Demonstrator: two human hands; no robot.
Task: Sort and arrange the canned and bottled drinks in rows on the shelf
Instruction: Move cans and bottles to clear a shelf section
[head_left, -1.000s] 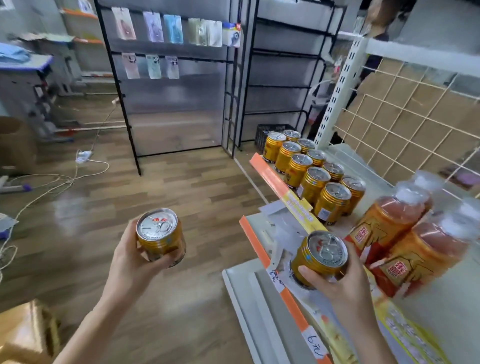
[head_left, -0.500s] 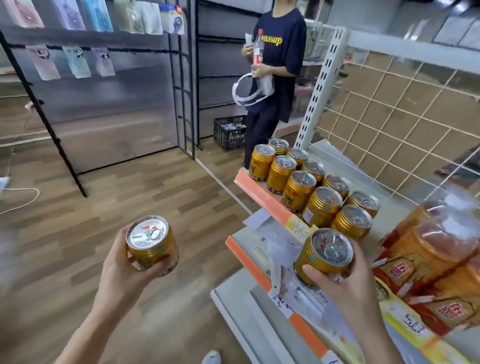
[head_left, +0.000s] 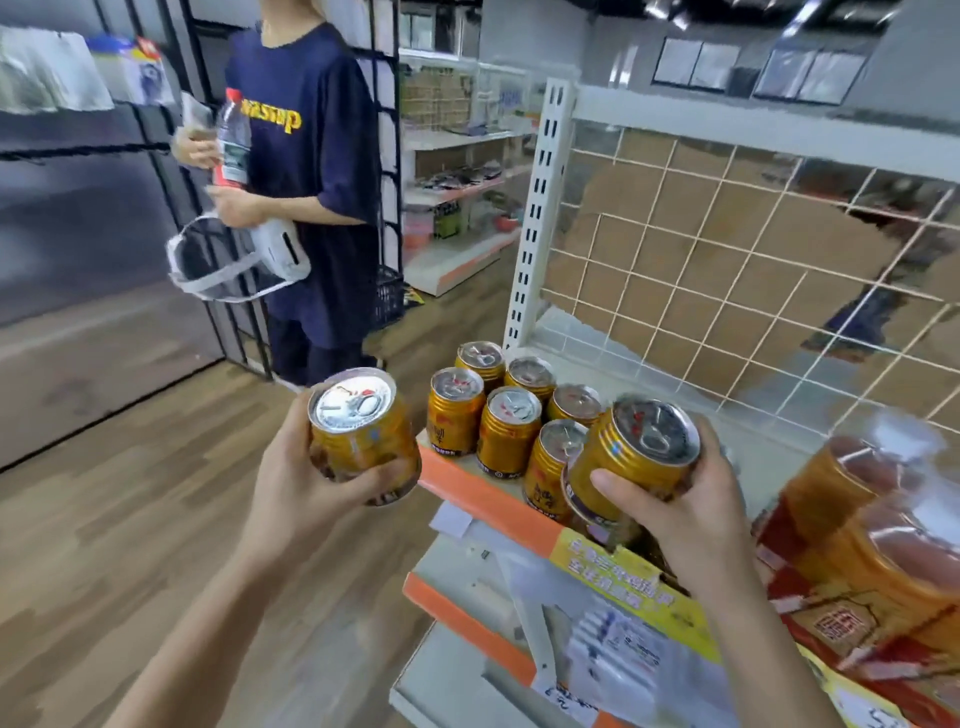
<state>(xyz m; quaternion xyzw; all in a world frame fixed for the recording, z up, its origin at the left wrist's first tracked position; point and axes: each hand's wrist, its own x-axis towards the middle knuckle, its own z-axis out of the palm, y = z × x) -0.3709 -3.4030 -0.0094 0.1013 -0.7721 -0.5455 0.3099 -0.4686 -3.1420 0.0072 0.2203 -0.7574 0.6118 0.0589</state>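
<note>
Room: wooden floor (head_left: 130, 493) is running beside a shop shelf (head_left: 483, 491), and a wire grid (head_left: 727, 270) is standing along the shelf's back edge.
Left grip: left hand (head_left: 311, 483) is wrapping its fingers and thumb round a gold can (head_left: 358, 426), holding it upright over the floor, just off the shelf's front edge.
Right grip: right hand (head_left: 685, 499) is squeezing a second gold can (head_left: 639, 452), tipping it a little, above the shelf's front edge.
Standing cans (head_left: 506, 415): they are sitting in two rows at the shelf's left end, running from the back corner toward the front edge, and the second gold can is hanging just beside the nearest ones.
Bottles (head_left: 857, 519): they are sitting toward the shelf's right end, close to the right wrist, too blurry to tell more.
Other person (head_left: 311, 182): they are standing on the floor past the shelf's left end.
Risk one: coming down tipped, the second gold can is likely knocking the nearest standing cans, and one could be rolling off the front edge.
Risk two: the right arm is passing near the bottles, so a swing could be bumping them.
Risk three: the left can is hanging over bare floor, so a loose hold is meaning a drop and a dent.
</note>
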